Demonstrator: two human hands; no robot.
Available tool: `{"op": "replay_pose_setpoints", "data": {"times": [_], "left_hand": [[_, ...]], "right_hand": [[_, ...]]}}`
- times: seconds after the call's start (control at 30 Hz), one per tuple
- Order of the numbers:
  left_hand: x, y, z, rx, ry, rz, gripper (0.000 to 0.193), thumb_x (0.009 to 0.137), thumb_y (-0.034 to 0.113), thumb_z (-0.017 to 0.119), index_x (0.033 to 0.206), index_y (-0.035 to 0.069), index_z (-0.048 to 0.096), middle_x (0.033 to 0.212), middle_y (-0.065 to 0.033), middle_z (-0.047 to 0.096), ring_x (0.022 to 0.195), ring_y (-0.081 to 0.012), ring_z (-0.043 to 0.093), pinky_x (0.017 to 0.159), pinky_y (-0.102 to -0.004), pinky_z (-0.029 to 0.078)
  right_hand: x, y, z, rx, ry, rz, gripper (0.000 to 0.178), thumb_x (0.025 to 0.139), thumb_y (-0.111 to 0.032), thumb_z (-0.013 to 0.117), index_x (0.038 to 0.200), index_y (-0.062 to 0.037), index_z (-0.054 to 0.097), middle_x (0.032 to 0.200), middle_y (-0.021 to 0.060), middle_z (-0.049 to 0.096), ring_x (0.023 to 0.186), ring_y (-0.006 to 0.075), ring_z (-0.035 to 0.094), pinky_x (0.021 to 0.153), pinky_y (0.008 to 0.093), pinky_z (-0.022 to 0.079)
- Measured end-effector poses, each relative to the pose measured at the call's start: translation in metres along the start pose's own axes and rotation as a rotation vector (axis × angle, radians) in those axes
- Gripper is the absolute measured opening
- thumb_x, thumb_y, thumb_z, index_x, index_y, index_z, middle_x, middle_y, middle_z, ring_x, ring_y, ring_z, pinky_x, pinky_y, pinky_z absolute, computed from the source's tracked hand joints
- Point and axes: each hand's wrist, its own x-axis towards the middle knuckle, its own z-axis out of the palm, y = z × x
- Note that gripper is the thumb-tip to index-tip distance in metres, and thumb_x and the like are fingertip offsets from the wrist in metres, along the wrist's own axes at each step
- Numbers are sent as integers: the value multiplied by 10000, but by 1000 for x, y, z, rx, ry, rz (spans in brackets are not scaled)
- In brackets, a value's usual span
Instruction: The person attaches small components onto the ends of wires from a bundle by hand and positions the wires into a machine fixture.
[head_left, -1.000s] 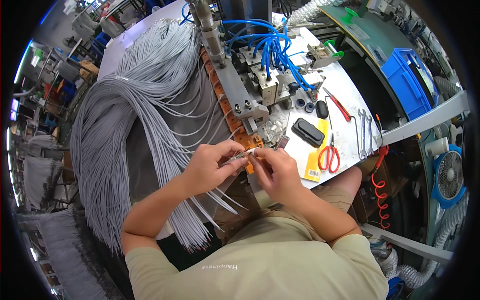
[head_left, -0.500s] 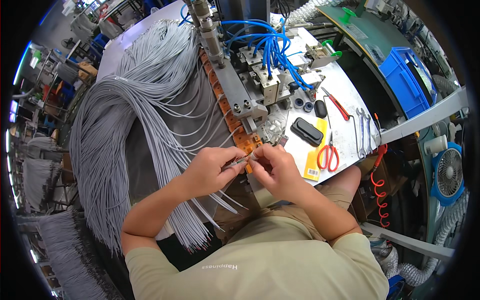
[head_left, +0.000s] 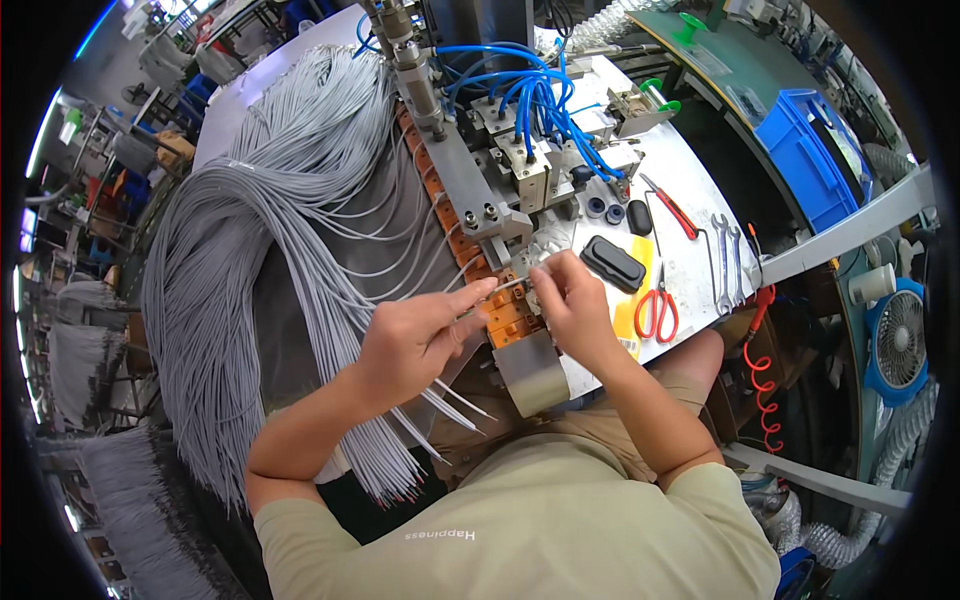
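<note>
A thin grey cable (head_left: 512, 283) spans the short gap between my two hands, above a row of orange fixture blocks (head_left: 510, 322). My left hand (head_left: 405, 345) has its thumb and forefinger closed on the cable, left of the blocks. On the other side, my right hand (head_left: 572, 305) pinches the cable near its end; the tip is hidden by the fingers. A large bundle of grey cables (head_left: 250, 185) drapes over the table at the left, its cut ends (head_left: 400, 480) hanging by my left forearm. Several single cables run from the bundle to the orange blocks.
Behind the blocks stands a metal machine (head_left: 535, 170) with blue air tubes (head_left: 540, 100). To the right lie a black case (head_left: 613, 262), red scissors (head_left: 656, 314), a red-handled cutter (head_left: 676, 212) and wrenches (head_left: 722, 265). A blue bin (head_left: 810, 160) and blue fan (head_left: 897, 340) are farther right.
My hands have moved apart and slightly up, the right one more so, with the cable stretched between them. More of the orange blocks and the metal plate at their near end now shows.
</note>
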Motion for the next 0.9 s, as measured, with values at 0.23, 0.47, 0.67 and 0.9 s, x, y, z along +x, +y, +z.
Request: {"op": "replay_pose_setpoints", "data": {"times": [0.23,0.47,0.67,0.9], "left_hand": [[1,-22,6,107,-195,55,230,853,70,715,1080,36,714,995,-122,709,739,-202,690,636,-278,544],[1,-26,10,323,-141,227,255,837,53,712,1092,48,717,1082,-120,706,747,-212,695,648,-285,559],[2,-24,2,69,-151,44,239,890,51,670,1126,20,695,980,-115,734,683,-137,676,610,-244,534],[4,-20,-2,-381,-208,-352,167,946,66,631,1069,-39,672,905,-89,730,669,-83,648,614,-226,511]], "right_hand": [[1,16,1,446,-57,421,172,946,-140,665,846,-64,547,654,-71,493,558,19,411,497,227,311],[5,25,3,682,-116,571,154,990,-177,608,906,-64,544,651,-68,488,540,16,395,486,212,276],[-1,25,3,497,-37,490,135,1003,-177,586,952,-56,554,658,-59,513,538,13,403,476,213,285],[-36,-38,-10,199,26,82,77,930,-62,661,974,-29,608,645,0,534,528,67,460,480,234,342]]}}
